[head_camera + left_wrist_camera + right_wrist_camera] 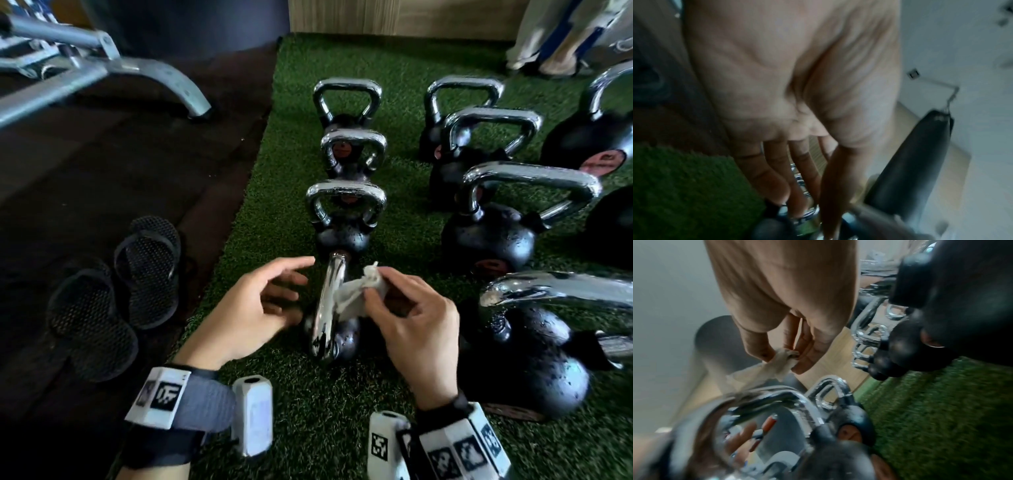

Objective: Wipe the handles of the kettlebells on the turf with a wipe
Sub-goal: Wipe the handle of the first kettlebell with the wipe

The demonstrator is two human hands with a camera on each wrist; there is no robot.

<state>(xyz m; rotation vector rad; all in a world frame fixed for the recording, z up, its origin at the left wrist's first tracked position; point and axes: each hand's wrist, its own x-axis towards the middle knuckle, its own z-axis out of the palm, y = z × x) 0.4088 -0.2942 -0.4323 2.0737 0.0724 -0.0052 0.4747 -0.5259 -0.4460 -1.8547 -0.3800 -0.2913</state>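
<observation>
Several black kettlebells with chrome handles stand in rows on the green turf (291,144). The nearest small kettlebell (342,339) has its chrome handle (330,301) turned edge-on to me. A crumpled white wipe (356,294) is draped against that handle. My right hand (387,301) pinches the wipe between thumb and fingers, just right of the handle. In the right wrist view the wipe (781,363) stretches from the right hand (789,356) down to the handle (777,395). My left hand (284,291) hovers left of the handle, fingers relaxed and holding nothing. The left wrist view shows its fingers (777,175) straight.
More small kettlebells (346,209) line up behind the near one, and larger ones (489,240) stand to the right, one close to my right wrist (534,359). Black sandals (113,294) lie on the dark floor at left. A grey bench frame (102,68) stands far left.
</observation>
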